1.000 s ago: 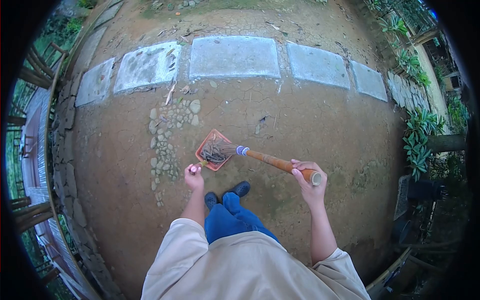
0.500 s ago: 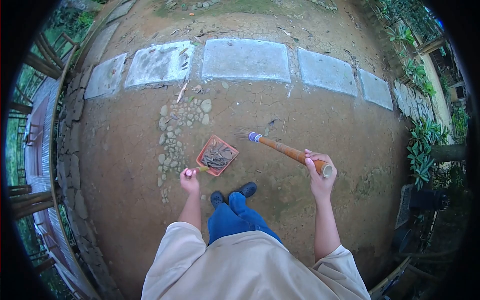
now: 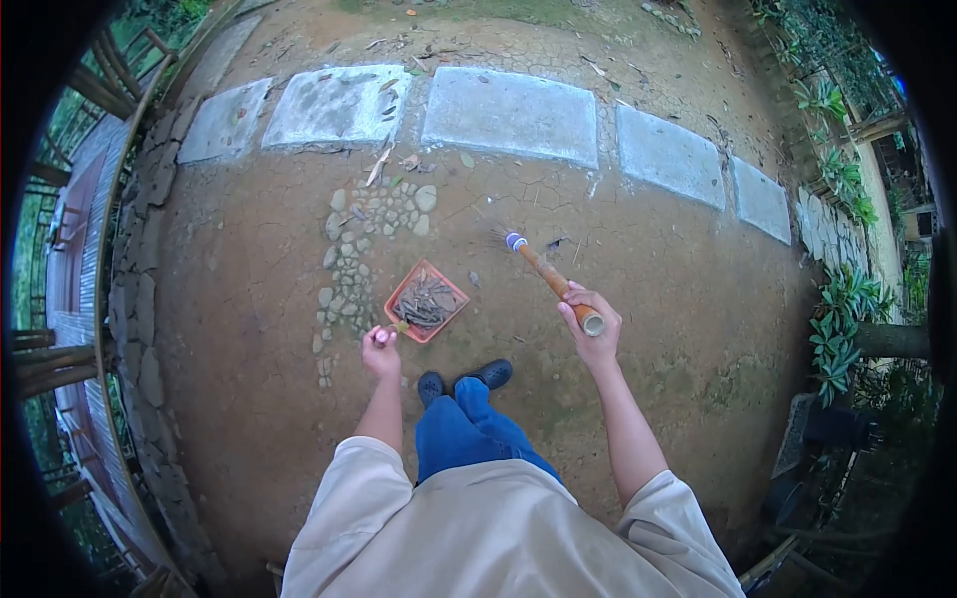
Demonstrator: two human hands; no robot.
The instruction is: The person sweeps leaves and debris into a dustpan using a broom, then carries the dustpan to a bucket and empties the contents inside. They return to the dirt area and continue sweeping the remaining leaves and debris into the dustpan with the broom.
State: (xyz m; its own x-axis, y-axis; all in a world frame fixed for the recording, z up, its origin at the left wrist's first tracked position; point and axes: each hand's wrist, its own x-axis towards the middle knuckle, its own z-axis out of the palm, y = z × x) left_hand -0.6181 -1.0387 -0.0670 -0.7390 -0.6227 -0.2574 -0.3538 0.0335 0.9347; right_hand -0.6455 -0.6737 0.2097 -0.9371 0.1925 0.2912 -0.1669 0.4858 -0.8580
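My left hand (image 3: 380, 341) is closed round the short handle of an orange-red dustpan (image 3: 456, 309). Dry brown leaves (image 3: 424, 301) lie heaped in the pan. In my right hand (image 3: 595, 324) is a stick broom (image 3: 544, 269) with a bamboo-like handle, gripped close to its hollow end. Purple and white binding wraps the broom's far end, and its thin bristles (image 3: 501, 235) point up and left, beyond the pan's right side. A small dark leaf (image 3: 556, 243) lies on the ground right of the binding.
Pale concrete slabs (image 3: 510, 115) cross the dirt ground ahead. A strip of set stones (image 3: 349, 274) runs left of the dustpan. My dark shoes (image 3: 485, 375) stand just behind it. Stone edging (image 3: 150, 329) borders the left, green plants (image 3: 842, 319) the right.
My right hand and the broom have moved left, and the handle now points more steeply toward me. The dustpan has shifted slightly left and up in view, along with the ground ahead.
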